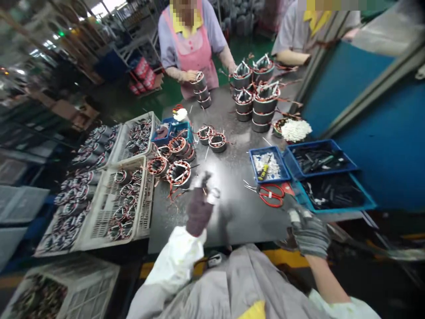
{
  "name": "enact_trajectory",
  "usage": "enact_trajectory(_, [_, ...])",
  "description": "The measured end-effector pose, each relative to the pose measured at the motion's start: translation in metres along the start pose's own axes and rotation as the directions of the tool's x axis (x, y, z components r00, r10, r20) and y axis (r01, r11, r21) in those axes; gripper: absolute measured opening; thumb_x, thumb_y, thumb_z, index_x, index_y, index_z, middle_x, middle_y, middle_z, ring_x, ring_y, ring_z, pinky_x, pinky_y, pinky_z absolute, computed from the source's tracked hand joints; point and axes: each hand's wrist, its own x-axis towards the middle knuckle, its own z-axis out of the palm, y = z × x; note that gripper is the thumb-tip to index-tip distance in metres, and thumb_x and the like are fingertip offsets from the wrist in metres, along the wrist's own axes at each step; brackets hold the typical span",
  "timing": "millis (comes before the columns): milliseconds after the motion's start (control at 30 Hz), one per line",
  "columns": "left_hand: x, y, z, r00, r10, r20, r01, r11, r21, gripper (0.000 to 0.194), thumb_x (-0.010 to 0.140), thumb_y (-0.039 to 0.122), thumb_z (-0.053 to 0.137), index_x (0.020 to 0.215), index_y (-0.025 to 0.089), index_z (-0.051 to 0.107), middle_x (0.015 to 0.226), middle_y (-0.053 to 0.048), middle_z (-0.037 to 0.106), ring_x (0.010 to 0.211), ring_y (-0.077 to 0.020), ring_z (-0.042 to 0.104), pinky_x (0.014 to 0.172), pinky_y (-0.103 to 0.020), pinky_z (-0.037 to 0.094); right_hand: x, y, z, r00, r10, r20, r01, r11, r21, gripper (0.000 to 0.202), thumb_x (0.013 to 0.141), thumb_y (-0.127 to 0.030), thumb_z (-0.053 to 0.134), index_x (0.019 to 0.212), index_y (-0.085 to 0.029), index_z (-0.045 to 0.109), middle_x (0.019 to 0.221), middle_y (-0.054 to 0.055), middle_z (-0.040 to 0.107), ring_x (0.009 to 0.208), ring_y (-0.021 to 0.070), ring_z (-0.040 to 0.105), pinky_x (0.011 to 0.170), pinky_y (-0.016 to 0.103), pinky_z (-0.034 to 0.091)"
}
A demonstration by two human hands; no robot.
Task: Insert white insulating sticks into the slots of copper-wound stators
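My left hand [202, 206], in a dark glove with white wrapping at the fingers, is over the near middle of the dark table. Its fingers look apart with nothing visible between them, though motion blurs them. The closest stator [178, 173], a ring with copper windings and loose leads, stands to its left. At the table's right front edge is my right hand [310, 232], in a grey striped glove, fingers stretched out and holding nothing I can see. Red-handled scissors [271, 196] lie beyond it, near a blue tray [254, 165] of white pieces with a yellow-handled tool.
White crates [143, 195] of stators line the left side. Two blue trays [357, 165] of dark strips sit at the right. Stacked stators [264, 106] stand at the far side, where a person in a pink apron [192, 53] touches another stack. A second person's arm [292, 57] is beyond.
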Motion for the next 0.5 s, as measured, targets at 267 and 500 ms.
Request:
enact_trajectory(267, [0.095, -0.072, -0.114, 0.893, -0.077, 0.443, -0.286, 0.662, 0.692, 0.079, 0.082, 0.058, 0.082, 0.149, 0.022, 0.063, 0.119, -0.011, 0.082, 0.133, -0.0387, 0.066, 0.134, -0.059, 0.020, 0.012, -0.190, 0.075, 0.909, -0.340, 0.240, 0.214, 0.876, 0.431, 0.039, 0.096, -0.033, 0.046, 0.110, -0.023, 0.081, 0.112, 0.011, 0.083, 0.104, 0.0244, 0.076, 0.098, 0.036, 0.058])
enact_trajectory(500, [0.119, -0.084, -0.121, 0.771, -0.123, 0.625, -0.454, 0.582, 0.675, 0.048, 0.082, 0.058, 0.081, 0.110, 0.020, 0.079, 0.104, -0.013, 0.083, 0.105, -0.0364, 0.076, 0.120, -0.059, 0.035, 0.049, -0.346, 0.093, 0.908, -0.356, 0.223, 0.050, 0.618, 0.784, 0.039, 0.098, -0.039, 0.048, 0.118, -0.023, 0.078, 0.124, 0.012, 0.080, 0.119, 0.0258, 0.072, 0.112, 0.041, 0.053])
